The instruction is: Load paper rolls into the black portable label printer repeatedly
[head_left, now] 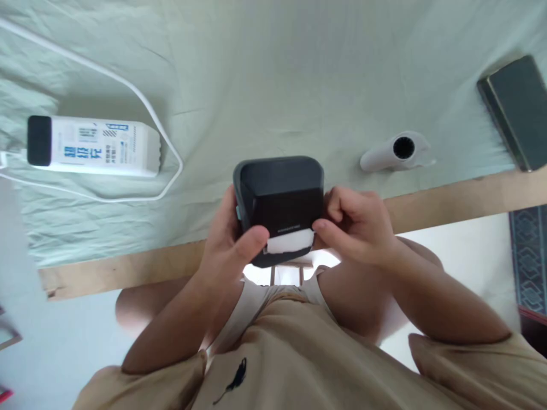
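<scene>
A dark, rounded-square device (282,182), which looks like a small label printer, is held over the table's front edge. Across its near part runs a white strip (290,242), like paper, with an uneven lower edge. My left hand (233,233) grips the printer's left side, thumb on top and fingers mostly hidden underneath. At the right side, my right hand (352,222) is closed on the printer's edge. Its thumb touches beside the end of the white strip, and its index finger is curled. Whether it also pinches the strip, I cannot tell.
A white power strip-like block (102,147) with blue print lies left, a white cable (145,99) looping around it. To the right are a white roll (391,152) with a dark core and a dark box (519,111). A wooden edge (128,267) borders the green cloth (273,85).
</scene>
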{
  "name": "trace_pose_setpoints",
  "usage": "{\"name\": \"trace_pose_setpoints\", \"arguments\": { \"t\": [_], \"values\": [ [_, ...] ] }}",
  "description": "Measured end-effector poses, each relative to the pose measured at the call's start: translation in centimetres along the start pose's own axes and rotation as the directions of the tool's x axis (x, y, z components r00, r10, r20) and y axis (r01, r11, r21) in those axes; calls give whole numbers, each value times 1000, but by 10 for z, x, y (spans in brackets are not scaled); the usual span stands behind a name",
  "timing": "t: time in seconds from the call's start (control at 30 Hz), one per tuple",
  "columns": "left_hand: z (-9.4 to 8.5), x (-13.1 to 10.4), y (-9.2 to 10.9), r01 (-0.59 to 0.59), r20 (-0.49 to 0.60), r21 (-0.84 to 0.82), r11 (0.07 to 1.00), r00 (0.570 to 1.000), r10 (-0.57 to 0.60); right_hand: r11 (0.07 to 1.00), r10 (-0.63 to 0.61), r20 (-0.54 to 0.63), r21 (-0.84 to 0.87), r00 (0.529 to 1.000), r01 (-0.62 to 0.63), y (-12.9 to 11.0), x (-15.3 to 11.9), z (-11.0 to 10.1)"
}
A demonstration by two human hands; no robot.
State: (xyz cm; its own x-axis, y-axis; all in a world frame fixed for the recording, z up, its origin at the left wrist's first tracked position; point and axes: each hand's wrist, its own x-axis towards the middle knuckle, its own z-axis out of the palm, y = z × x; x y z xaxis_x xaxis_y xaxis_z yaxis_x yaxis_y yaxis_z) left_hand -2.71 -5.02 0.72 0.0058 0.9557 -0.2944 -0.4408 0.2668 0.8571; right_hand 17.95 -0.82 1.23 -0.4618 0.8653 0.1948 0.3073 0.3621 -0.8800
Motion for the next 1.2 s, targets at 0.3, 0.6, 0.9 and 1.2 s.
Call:
{"name": "trace_pose_setpoints", "arguments": {
  "t": [0.3,0.6,0.9,1.2],
  "values": [
    [16,10,-2,-15,-88,-337,941,996,-15,995,-69,-140,-82,988,58,-22,22,-20],
    [12,13,0,22,-37,-280,960,999,-34,932,-273,-49,-262,961,252,-8,24,-16],
    [18,14,2,46,-125,-295,954,988,-86,972,-183,-116,-172,976,161,-8,22,-19],
    [13,5,6,44,-92,-91,995,994,-53,983,-123,-348,-170,929,67,-30,33,-4]
  ]
}}
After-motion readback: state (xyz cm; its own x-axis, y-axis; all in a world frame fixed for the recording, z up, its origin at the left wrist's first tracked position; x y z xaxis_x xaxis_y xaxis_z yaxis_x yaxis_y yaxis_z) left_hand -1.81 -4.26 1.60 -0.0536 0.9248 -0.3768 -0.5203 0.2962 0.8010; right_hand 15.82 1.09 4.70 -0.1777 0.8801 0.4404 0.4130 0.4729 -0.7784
